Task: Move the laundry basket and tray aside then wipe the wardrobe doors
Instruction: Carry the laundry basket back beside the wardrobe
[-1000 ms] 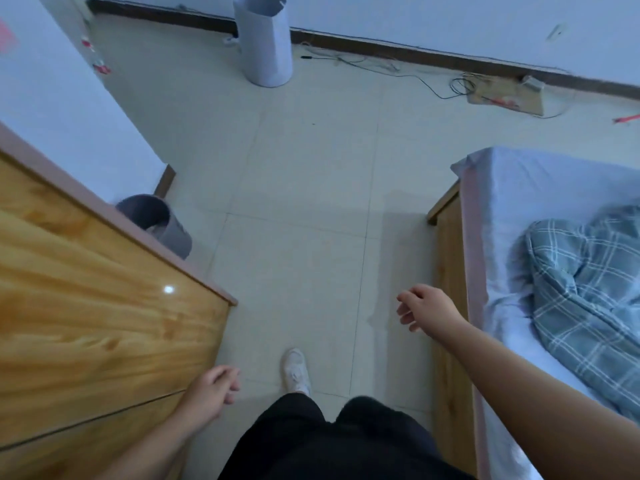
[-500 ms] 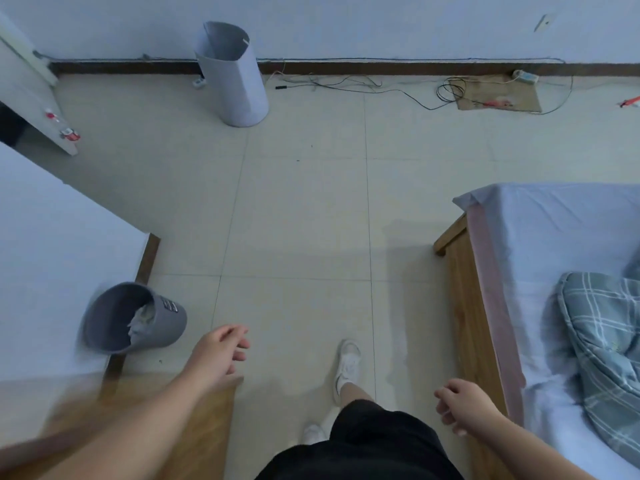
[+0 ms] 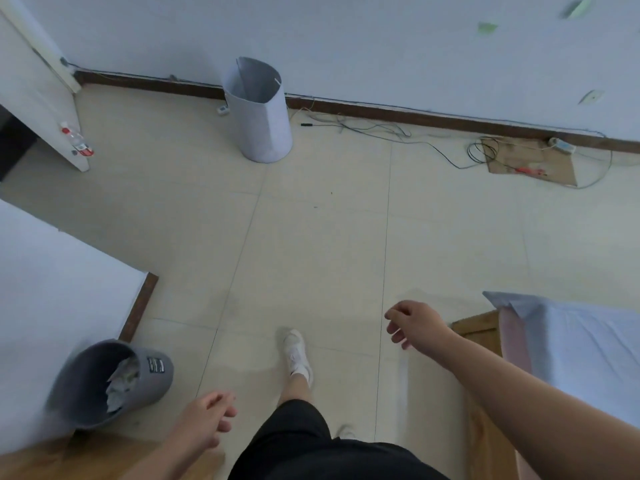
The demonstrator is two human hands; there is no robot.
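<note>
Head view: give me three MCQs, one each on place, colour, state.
1. Where is the white basket? A on a shelf; B on the floor by the wall; C on a table.
2. What colour is the bin with paper in it? A red; B green; C grey.
3. Left hand and right hand? A both hold nothing; B both grip a cloth; C one carries a tray.
B: it stands at the wall's foot. C: its shell is grey. A: fingers hang loosely curled around nothing.

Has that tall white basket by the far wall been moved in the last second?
No. The white basket stands against the brown skirting, just left of the loose cables, exactly as before; only the camera's view has shifted.
</note>
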